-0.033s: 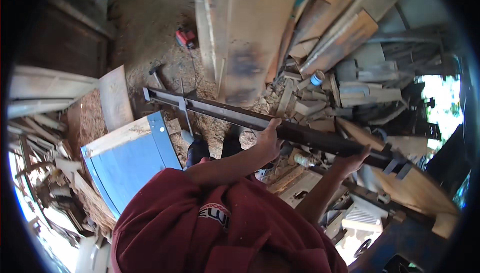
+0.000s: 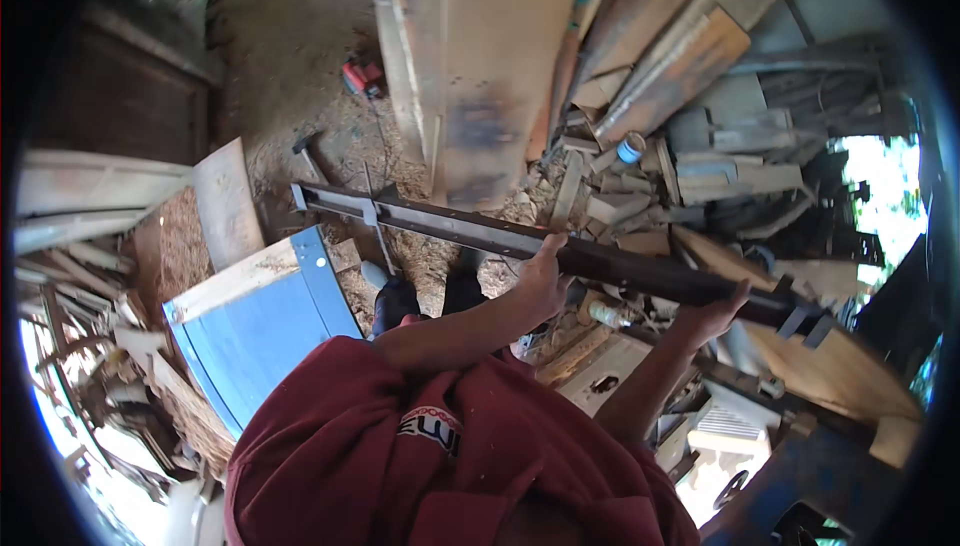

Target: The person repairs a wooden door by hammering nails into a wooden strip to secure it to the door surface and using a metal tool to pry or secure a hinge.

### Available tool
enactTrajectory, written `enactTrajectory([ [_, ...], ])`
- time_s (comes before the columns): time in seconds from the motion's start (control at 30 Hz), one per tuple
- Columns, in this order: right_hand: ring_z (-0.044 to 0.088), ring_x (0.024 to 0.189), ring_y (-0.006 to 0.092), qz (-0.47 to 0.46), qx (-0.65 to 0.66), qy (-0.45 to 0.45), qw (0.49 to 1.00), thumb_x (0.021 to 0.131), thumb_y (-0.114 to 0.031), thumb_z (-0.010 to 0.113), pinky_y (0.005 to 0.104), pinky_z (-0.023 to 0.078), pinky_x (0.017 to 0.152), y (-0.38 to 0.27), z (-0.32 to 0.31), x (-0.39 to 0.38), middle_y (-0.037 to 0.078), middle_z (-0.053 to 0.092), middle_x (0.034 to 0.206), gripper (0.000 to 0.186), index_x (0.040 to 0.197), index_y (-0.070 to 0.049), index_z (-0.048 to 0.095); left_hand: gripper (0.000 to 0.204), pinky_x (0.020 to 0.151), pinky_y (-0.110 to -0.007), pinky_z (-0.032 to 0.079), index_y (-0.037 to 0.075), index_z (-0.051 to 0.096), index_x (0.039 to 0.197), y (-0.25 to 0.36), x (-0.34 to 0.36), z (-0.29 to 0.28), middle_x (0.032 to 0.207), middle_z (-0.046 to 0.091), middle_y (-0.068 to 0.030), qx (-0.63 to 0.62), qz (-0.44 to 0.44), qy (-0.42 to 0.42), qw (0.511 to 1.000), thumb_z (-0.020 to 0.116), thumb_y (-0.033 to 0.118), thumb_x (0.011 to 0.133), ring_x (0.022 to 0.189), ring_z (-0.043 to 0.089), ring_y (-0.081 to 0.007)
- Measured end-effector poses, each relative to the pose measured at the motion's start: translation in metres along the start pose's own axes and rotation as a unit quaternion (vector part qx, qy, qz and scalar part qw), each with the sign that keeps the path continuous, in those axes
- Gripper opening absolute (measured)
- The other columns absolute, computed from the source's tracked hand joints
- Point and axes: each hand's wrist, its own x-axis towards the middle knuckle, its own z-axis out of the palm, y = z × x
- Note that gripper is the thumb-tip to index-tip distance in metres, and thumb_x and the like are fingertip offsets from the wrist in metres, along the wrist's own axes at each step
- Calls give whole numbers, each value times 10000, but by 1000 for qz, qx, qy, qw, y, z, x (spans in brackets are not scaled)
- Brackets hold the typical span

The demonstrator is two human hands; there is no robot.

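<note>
A long dark metal bar clamp (image 2: 440, 226) lies slantwise across the view, held above the floor. Its left end reaches far left, where a thin cross rod (image 2: 378, 231) sticks out on both sides; at the right end is a metal jaw (image 2: 803, 324). My left hand (image 2: 543, 276) is closed around the middle of the bar. Farther right, my right hand (image 2: 715, 316) grips the bar near the jaw, its fingers partly hidden behind it.
A blue wooden panel (image 2: 270, 331) stands at my left. Tall planks (image 2: 490, 76) lean ahead, with wood offcuts (image 2: 620, 208) and a small blue-and-white can (image 2: 631, 148) to their right. A hammer (image 2: 310, 154) and a red power tool (image 2: 362, 76) lie on the shaving-strewn floor.
The bar clamp has shifted very slightly to the right and nearer, both hands keeping their hold. The view has turned a little.
</note>
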Motion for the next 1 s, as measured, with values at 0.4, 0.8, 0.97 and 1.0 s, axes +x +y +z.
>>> enactTrajectory([
  [0.4,668,716,319,-208,32,-146,967,822,-160,779,454,635,602,-61,96,125,161,619,956,538,1254,-10,497,445,994,-437,573,14,478,1239,-36,58,161,1217,606,-179,-323,-284,23,903,589,374,1003,1120,647,-332],
  [0.8,688,893,179,-246,-83,-509,821,718,-129,851,320,567,808,63,249,189,107,688,1058,604,1221,9,546,320,812,-400,605,30,516,1222,-29,74,-141,1016,631,-133,72,-165,33,983,604,228,985,880,679,-261],
  [0.97,676,931,168,-241,-115,-555,787,703,-174,853,326,550,849,96,287,186,66,694,1045,648,1255,-30,547,236,605,-315,562,57,532,1203,-7,-8,-364,890,621,-106,85,-44,262,960,545,134,980,732,677,-235],
  [1.0,676,931,169,-259,-131,-553,781,697,-178,851,330,549,844,105,287,192,69,694,1041,649,1253,-32,550,236,605,-315,562,57,532,1203,-5,-7,-353,890,621,-106,85,-52,262,960,545,134,980,732,677,-235],
])
